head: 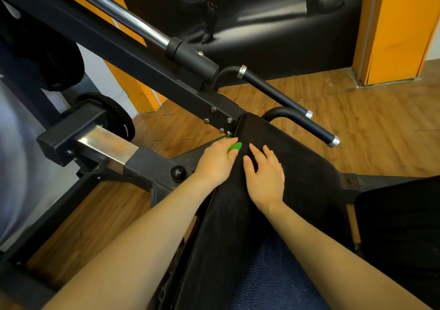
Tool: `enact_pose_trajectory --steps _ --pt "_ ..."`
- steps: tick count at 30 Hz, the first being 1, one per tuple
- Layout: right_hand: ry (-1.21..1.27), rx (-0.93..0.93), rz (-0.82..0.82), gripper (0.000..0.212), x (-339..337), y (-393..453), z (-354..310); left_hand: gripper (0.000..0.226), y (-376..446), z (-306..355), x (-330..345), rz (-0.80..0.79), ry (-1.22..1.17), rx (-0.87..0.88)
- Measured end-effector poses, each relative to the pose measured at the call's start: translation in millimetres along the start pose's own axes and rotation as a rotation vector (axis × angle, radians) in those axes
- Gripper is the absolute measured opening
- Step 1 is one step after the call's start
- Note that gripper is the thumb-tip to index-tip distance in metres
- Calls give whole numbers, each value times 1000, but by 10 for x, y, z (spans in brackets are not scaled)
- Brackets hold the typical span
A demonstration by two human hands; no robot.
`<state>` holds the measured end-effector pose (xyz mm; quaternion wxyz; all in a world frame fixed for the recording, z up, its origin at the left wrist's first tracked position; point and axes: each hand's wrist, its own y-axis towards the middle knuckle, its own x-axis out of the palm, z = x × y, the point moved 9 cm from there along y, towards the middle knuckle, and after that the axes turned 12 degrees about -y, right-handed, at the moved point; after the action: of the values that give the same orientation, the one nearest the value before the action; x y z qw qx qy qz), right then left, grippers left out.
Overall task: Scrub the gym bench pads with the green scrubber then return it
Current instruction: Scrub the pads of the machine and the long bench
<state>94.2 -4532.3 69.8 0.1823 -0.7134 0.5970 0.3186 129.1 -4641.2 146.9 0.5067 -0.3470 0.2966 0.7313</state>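
Bare forearms reaching forward over black padded bench pad [297, 167]. Small bright-green scrubber [235, 147] pinched under left hand [215, 164] at pad's far left edge; right hand [266, 176] flat beside, fingers straight. Scrubbing apparently midway; return not yet done.

My green scrubber [234, 147] shows only as a small bright green edge; the rest is hidden under the curled fingers of my left hand [215, 162], which holds it against the left edge of the pad, near the far corner. The gym bench pad [297, 167] is black, lightly textured upholstery, narrowing to a stitched corner by the bolted frame and stretching back toward me.
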Motion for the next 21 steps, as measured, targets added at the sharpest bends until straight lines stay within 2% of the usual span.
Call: enact_pose_trajectory --steps 10,21 --pt "15 0 -3 48 -10 -7 -2 46 -424 9 -25 -72 101 7" --pt "13 -9 10 48 -4 0 5 49 -29 66 -13 7 -2 -10"
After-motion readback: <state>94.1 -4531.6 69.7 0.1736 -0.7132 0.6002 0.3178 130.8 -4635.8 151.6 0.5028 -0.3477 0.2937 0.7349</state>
